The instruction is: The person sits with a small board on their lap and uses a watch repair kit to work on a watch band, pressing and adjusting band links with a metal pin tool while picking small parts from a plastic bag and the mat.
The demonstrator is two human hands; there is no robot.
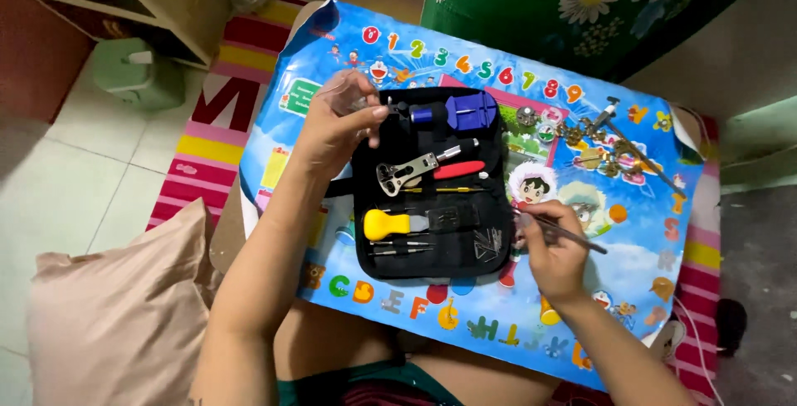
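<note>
My left hand (336,119) is raised over the upper left corner of an open black tool case (498,161), pinching a small clear plastic item; what it is I cannot tell. My right hand (552,258) rests at the case's right edge, gripping a thin metal tool (573,236) that points up and to the right. In the case lie a blue block-shaped tool (469,110), a metal wrench with a red handle (423,169), a yellow-handled knife (388,224) and small screwdrivers (403,247).
The case sits on a small table with a blue cartoon mat (465,315). A metal watch bracelet with loose links and a small hammer (610,144) lie at the right. A beige cushion (116,315) lies left on a striped rug; a green container (137,72) stands behind.
</note>
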